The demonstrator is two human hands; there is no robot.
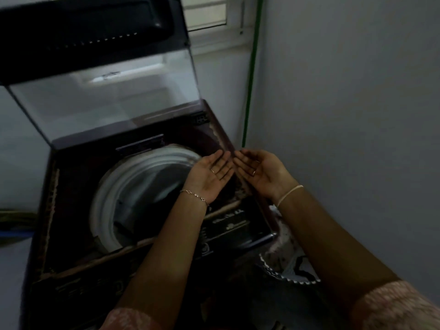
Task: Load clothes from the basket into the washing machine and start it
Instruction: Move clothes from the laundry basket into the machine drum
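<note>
Patterned cloth (289, 263) with a scalloped white edge lies low to my right, beside the washing machine (71, 277). My left hand (210, 173) and right hand (258, 171) are palms up, fingers straight, holding nothing, above its right rim. The drum (112, 194) is open. The lid (102, 96) is raised behind.
</note>
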